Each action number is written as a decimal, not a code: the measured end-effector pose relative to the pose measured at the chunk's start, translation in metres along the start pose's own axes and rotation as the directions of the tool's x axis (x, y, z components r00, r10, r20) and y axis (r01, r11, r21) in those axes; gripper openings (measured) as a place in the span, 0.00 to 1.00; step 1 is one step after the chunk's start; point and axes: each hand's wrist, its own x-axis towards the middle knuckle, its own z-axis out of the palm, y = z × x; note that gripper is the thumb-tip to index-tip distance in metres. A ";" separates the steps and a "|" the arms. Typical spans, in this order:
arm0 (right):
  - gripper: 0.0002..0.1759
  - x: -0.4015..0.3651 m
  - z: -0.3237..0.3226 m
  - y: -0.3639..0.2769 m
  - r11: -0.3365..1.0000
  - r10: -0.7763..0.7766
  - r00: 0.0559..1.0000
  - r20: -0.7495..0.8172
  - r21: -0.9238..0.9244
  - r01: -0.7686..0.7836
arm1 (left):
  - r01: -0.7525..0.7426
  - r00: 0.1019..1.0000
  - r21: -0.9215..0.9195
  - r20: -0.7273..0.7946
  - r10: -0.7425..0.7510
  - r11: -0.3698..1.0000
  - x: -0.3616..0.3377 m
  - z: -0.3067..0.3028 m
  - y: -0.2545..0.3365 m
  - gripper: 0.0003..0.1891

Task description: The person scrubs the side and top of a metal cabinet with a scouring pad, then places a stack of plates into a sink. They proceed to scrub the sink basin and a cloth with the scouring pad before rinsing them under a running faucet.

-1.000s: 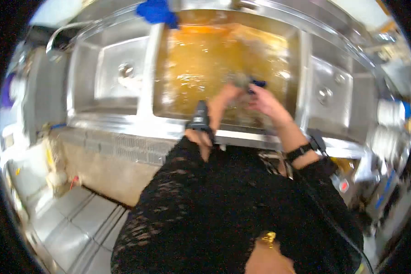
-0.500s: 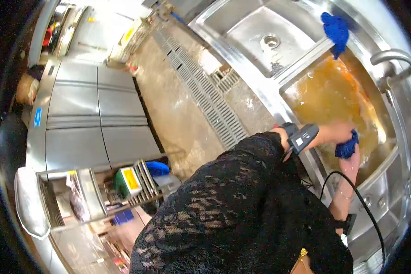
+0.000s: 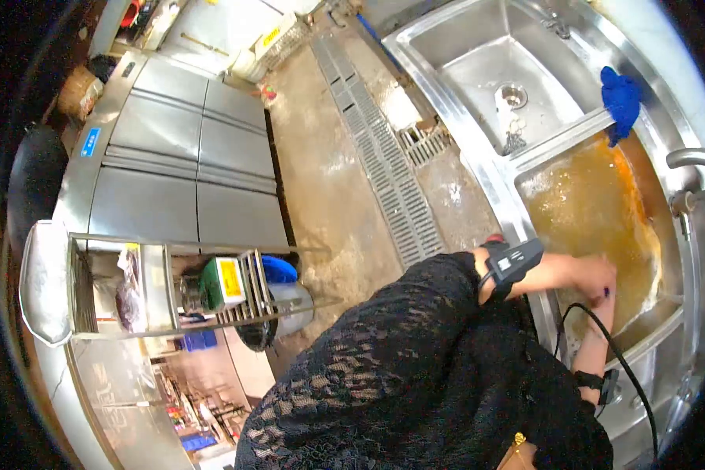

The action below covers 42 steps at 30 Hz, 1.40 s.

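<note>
My left hand is over the sink basin, its fingers curled in and pressed against my right hand. A small dark blue bit of cloth shows where the hands meet; the rest is hidden. My right hand comes up from below, its fingers mostly covered by the left. Beneath both hands, cloudy yellow-brown water fills the sink basin. Another blue cloth hangs over the divider between the basins.
A second basin with a drain lies beyond the divider. The curved faucet stands at the back edge. A black cable runs past my right arm. Behind me are a floor grate, steel cabinets and a shelf rack.
The bunched blue cloth, plainly visible between my hands before, is now almost wholly hidden. My hands are closer together, and the whole view has shifted.
</note>
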 end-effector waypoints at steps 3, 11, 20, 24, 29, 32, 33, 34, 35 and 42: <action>0.23 -0.012 0.004 -0.009 0.964 0.223 0.973 -0.059 0.164 -0.211 | 0.003 0.992 -0.165 -0.127 -0.024 0.986 0.019 -0.031 0.025 0.12; 0.12 0.016 0.011 -0.102 0.616 0.589 0.798 -0.129 0.711 -0.339 | 0.399 0.828 -0.291 -0.292 -0.479 0.869 0.016 -0.066 -0.054 0.11; 0.11 0.009 0.000 -0.142 0.542 0.582 0.805 -0.118 0.794 -0.276 | 0.579 0.775 -0.732 0.358 -0.521 0.358 0.005 -0.077 0.008 0.24; 0.15 0.010 -0.017 -0.104 0.676 0.465 0.879 -0.102 0.683 -0.278 | 0.431 0.835 -0.751 0.123 -0.536 0.500 0.017 -0.063 0.009 0.20; 0.18 0.006 0.001 -0.063 0.766 0.362 0.910 -0.201 0.621 -0.167 | 0.296 0.752 -0.954 0.195 -0.630 0.057 0.042 -0.028 0.038 0.15; 0.16 0.006 -0.001 -0.065 0.675 0.518 0.828 -0.213 0.697 -0.243 | 0.072 0.783 -0.997 0.044 -0.621 0.019 0.045 -0.012 0.039 0.12; 0.15 0.005 -0.009 -0.054 0.740 0.417 0.890 -0.185 0.638 -0.214 | 0.155 0.831 -0.954 -0.014 -0.556 0.255 0.040 -0.019 0.040 0.11; 0.15 0.004 -0.016 -0.044 0.797 0.314 0.938 -0.147 0.578 -0.176 | 0.214 0.878 -0.851 -0.048 -0.476 0.480 0.033 -0.027 0.041 0.11; 0.15 0.004 -0.023 -0.043 0.745 0.383 0.910 -0.161 0.636 -0.201 | 0.240 0.921 -0.693 -0.059 -0.385 0.680 0.027 -0.038 0.042 0.11; 0.09 0.005 -0.052 -0.087 0.492 0.583 0.801 0.135 0.727 -0.480 | -0.328 0.902 0.521 -0.075 0.424 0.788 -0.007 -0.102 0.050 0.21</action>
